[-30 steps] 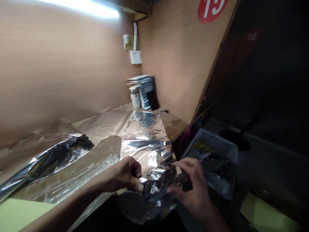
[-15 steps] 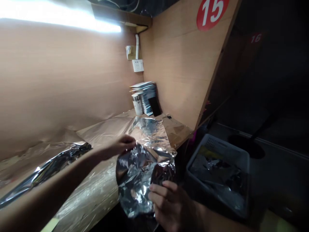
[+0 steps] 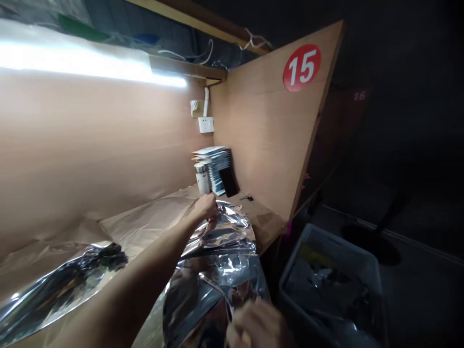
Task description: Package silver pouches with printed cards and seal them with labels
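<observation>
My left hand reaches far forward over the wooden desk and pinches the far edge of a crumpled silver foil sheet. The foil is stretched from that hand back toward me. My right hand is at the bottom edge of the view, blurred, closed on the near end of the same foil sheet. The foil hangs partly over the desk's front edge.
A second crumpled foil sheet lies at the left on the desk. A metal canister, a stack of cards and a dark phone stand in the back corner. A grey bin with foil scraps sits right of the desk.
My left hand has moved forward and away, pulling the foil's far edge toward the back of the desk. My right hand has dropped lower in view. The camera has tilted up.
</observation>
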